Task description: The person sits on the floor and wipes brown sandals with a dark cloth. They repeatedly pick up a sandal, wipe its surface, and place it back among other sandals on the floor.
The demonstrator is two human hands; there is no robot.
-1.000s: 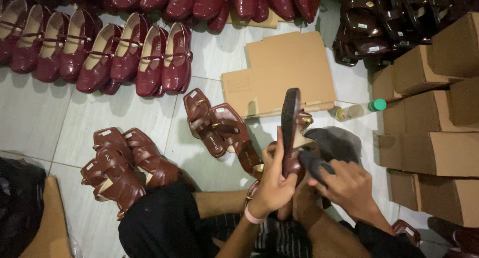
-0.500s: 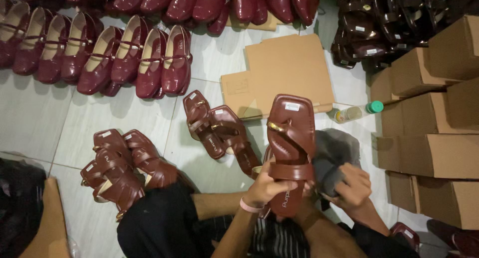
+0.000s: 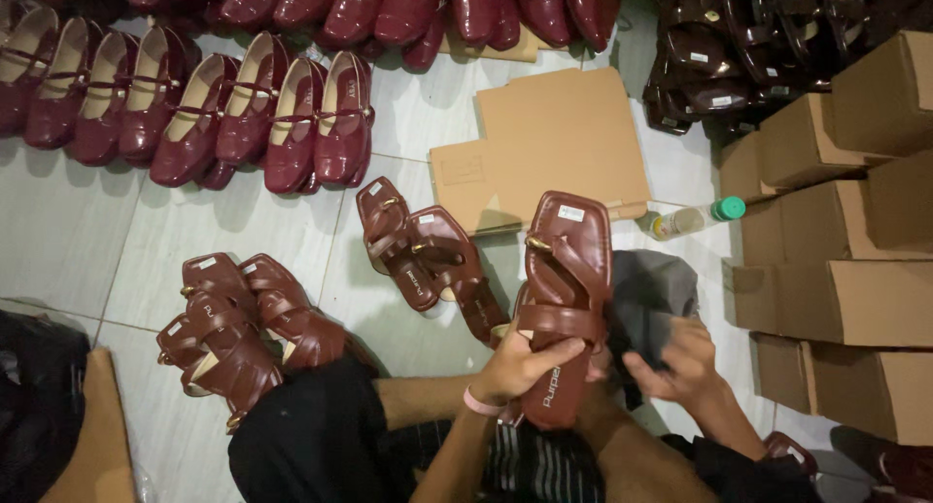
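Maroon leather fills the head view, the only one: the left hand (image 3: 520,367) is closed around the heel end of a brown-red sandal (image 3: 562,299), fingers across its footbed, holding it sole-down and toe pointing away. Just to the right of it, the right hand (image 3: 680,362) is bunched shut on a dark grey cloth (image 3: 649,294), which lies against the sandal's side.

Judging by how things lie, this sandal is mid-wipe. Beyond the left hand, just ahead of it, a pair of matching sandals (image 3: 423,250) rests on the tiled floor (image 3: 87,221), and further to its left sits a small heap of the same kind (image 3: 238,323) (whether those are already cleaned, I cannot tell). Far ahead run rows of glossy red strap shoes (image 3: 224,119); stacked cardboard boxes (image 3: 846,260) stand right of the right hand, with flattened cardboard (image 3: 554,143) ahead.
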